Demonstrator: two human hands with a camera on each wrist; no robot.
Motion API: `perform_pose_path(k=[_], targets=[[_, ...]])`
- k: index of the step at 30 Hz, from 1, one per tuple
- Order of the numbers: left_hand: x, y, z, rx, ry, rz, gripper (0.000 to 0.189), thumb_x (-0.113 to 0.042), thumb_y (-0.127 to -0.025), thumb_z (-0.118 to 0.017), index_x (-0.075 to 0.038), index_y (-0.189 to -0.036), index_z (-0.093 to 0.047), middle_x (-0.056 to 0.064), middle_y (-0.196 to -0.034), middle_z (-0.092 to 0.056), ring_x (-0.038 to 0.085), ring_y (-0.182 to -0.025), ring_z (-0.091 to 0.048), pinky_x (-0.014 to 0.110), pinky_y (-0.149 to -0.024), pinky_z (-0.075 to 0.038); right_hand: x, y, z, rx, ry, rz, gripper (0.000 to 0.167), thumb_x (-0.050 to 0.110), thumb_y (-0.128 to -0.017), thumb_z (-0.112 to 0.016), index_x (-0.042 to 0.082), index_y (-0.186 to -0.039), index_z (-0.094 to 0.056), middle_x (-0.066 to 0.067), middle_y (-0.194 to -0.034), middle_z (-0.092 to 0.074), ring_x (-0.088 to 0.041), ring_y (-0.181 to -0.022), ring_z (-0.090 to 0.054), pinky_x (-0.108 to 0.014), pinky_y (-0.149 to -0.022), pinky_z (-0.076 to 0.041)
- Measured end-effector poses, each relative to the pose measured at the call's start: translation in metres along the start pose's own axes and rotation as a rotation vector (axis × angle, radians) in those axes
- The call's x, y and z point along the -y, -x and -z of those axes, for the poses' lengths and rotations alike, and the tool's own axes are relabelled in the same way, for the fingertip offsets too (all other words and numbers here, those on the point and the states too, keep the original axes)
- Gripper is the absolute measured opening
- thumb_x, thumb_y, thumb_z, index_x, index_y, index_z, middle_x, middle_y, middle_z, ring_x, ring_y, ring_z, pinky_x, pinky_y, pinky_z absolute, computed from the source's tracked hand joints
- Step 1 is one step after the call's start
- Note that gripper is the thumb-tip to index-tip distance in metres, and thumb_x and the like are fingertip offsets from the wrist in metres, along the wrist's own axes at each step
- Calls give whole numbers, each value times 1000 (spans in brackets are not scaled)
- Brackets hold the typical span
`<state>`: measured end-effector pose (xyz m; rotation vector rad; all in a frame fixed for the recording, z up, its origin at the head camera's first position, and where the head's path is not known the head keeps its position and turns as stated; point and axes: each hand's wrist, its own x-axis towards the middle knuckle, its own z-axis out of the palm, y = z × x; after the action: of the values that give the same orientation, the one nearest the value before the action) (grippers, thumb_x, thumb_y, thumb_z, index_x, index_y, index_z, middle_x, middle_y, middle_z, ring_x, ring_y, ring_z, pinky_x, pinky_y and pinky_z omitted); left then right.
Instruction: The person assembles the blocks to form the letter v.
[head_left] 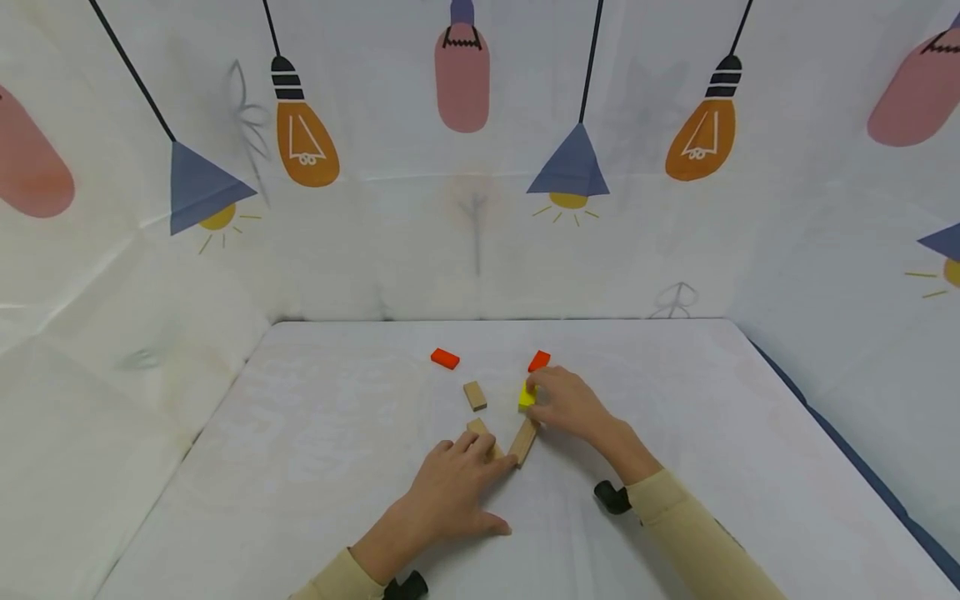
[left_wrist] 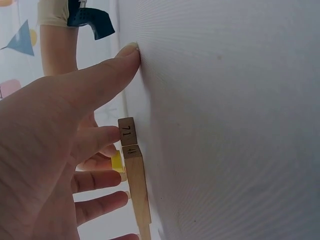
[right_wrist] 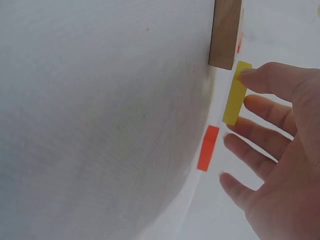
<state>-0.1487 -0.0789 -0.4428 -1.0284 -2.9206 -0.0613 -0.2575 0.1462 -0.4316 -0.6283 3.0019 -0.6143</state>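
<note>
My right hand [head_left: 573,408] pinches a small yellow block [head_left: 527,397] between thumb and fingers, also visible as a yellow block [right_wrist: 236,95] in the right wrist view. Nearer me, two plain wooden blocks meet in a V: the right one [head_left: 524,443] and the left one [head_left: 477,427], partly hidden by fingers. My left hand [head_left: 457,483] is spread, its fingertips at these two blocks and its thumb stretched out toward me. In the left wrist view, their ends carry printed numbers, 71 on one block [left_wrist: 127,131] and 48 on the other [left_wrist: 136,182].
Beyond the left arm of the V lies another wooden block [head_left: 475,396], with a red block [head_left: 445,358] farther back. A second red block [head_left: 538,360] lies just past the right hand. All rest on a white-covered table [head_left: 337,417] against a lamp-patterned backdrop [head_left: 405,233].
</note>
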Motion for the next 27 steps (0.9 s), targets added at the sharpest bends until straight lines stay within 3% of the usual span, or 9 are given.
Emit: perform_pose_path(k=[11, 19, 27], targets=[[-2, 0, 0, -7, 4, -1, 79, -79, -73, -65, -39, -141, -53, -3, -125, -51, 16, -115, -46, 41, -85, -49, -6, 9, 2, -12, -6, 19, 21, 22, -83, -73, 16, -102, -67, 0, -107, -67, -22, -105, -59, -44, -95, -49], [-2, 0, -1, -38, -14, -8, 77, -78, -74, -65, -38, -140, -54, -3, -124, -51, 16, -114, -47, 40, -84, -49, -9, 13, 3, -33, -16, 31, 21, 20, -82, -74, 16, -102, -67, -3, -115, -66, -25, -111, -59, -47, -99, -48], [-3, 1, -3, -61, -14, -7, 77, -78, -74, -64, -37, -138, -55, -3, -121, -52, 16, -112, -47, 40, -85, -49, -10, 16, 3, -14, -20, 20, 21, 17, -83, -72, 15, -104, -67, -3, -118, -67, -23, -107, -59, -45, -99, -48]])
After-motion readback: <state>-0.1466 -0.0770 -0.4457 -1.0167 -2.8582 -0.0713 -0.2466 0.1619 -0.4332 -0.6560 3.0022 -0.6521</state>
